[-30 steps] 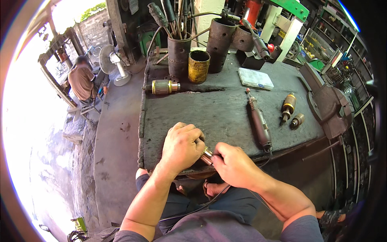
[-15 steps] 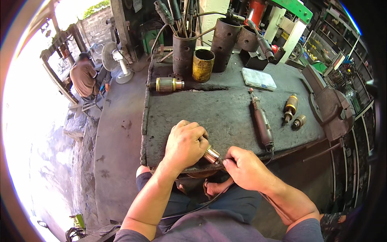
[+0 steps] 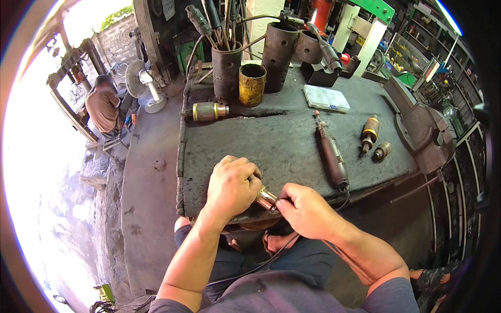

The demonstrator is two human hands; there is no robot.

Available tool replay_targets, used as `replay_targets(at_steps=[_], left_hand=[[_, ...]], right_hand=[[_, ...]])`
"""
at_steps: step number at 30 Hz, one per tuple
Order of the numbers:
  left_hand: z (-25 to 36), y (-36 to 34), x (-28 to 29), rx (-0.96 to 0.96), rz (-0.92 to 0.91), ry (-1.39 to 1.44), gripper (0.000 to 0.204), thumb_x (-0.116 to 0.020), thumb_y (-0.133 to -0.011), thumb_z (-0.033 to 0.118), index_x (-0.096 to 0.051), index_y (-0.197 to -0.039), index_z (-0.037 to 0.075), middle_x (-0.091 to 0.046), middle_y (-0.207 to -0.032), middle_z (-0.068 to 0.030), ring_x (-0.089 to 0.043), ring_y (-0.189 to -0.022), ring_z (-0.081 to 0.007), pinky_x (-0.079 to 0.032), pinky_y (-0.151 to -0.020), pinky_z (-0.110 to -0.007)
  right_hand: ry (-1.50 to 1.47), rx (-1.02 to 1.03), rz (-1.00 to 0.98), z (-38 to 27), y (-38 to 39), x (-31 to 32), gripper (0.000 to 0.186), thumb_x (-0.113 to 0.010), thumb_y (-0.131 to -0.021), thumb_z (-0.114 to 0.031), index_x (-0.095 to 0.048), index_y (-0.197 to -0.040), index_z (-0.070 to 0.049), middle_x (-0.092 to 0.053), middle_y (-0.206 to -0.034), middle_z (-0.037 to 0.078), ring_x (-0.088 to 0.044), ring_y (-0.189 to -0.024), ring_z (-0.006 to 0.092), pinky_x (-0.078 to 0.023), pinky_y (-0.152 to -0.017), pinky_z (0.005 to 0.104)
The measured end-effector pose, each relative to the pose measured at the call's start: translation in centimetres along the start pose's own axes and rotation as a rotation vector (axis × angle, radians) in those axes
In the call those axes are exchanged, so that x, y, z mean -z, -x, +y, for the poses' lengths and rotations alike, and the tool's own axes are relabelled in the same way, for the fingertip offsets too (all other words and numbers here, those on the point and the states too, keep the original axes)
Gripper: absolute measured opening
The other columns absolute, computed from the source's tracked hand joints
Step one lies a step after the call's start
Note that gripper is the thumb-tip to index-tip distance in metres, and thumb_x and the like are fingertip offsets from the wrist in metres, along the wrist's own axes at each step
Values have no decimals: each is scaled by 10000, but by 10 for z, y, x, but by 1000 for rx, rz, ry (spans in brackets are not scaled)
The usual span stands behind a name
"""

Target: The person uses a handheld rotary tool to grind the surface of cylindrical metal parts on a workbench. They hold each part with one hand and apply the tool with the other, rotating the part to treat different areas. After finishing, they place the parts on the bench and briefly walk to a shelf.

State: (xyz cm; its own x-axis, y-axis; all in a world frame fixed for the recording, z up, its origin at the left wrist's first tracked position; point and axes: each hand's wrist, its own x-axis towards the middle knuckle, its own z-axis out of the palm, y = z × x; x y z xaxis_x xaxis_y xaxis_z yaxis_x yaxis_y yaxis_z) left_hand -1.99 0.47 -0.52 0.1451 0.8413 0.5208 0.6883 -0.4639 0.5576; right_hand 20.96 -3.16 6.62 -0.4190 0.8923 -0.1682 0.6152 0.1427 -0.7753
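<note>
Near the front edge of the bench my left hand (image 3: 232,185) is closed around a motor armature (image 3: 266,199). Its shiny copper commutator end sticks out toward the right, while my fingers cover the rest. My right hand (image 3: 308,211) is pinched, thumb and finger at the tip of that end; whatever lies between them is hidden. To the right on the bench lies a dark rotary tool (image 3: 332,155) with a cord. A second armature (image 3: 209,111) lies at the back left, and another armature (image 3: 370,133) at the right beside a small gear piece (image 3: 382,151).
Dark metal cylinders (image 3: 227,73) with tools in them and a yellow can (image 3: 252,86) stand along the back. A flat clear case (image 3: 326,98) lies before them. At the right end is a vise (image 3: 428,138). A fan (image 3: 138,79) and a seated person (image 3: 104,107) are at the left.
My right fingertips have moved in closer against the commutator end and now cover the shaft tip. My left hand keeps its grip. The whole view has shifted slightly.
</note>
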Motion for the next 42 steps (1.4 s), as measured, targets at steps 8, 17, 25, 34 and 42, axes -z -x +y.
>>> replay_targets(at_steps=[8,17,25,34,42], left_hand=[[-1,-3,0,-4,-2,-24,125,-708,-883,63,-829,-881,93,-797,-915,-77,-736,-962,-362,-607,-942,-482],[2,-1,1,14,-16,-13,132,-699,-896,71,-827,-877,89,-794,-911,-73,-723,-939,-360,-600,-931,-484],[0,0,2,5,-11,-19,129,-696,-906,81,-823,-883,81,-795,-909,-86,-732,-961,-367,-594,-968,-489],[1,0,1,1,-16,-5,118,-709,-893,84,-826,-882,81,-787,-908,-85,-725,-953,-370,-602,-940,-495],[3,0,2,30,-48,-14,142,-685,-899,65,-828,-900,70,-794,-920,-94,-726,-978,-372,-597,-953,-493]], right_hand=[[49,114,95,-9,0,-10,137,-726,-1117,-104,-699,-1071,23,-704,-765,256,-687,-635,423,-551,-640,508],[23,-28,23,-1,11,0,150,-735,-1114,-113,-715,-1086,33,-730,-799,268,-734,-690,414,-551,-669,525],[0,167,63,-6,-3,-7,171,-729,-1116,-123,-719,-1081,44,-756,-875,276,-763,-778,432,-568,-714,521],[1,35,48,-5,-2,-4,182,-716,-1121,-141,-724,-1098,40,-756,-877,283,-756,-771,440,-577,-723,521],[50,25,40,-6,-1,-2,180,-721,-1122,-148,-723,-1111,32,-766,-910,300,-779,-820,479,-584,-735,543]])
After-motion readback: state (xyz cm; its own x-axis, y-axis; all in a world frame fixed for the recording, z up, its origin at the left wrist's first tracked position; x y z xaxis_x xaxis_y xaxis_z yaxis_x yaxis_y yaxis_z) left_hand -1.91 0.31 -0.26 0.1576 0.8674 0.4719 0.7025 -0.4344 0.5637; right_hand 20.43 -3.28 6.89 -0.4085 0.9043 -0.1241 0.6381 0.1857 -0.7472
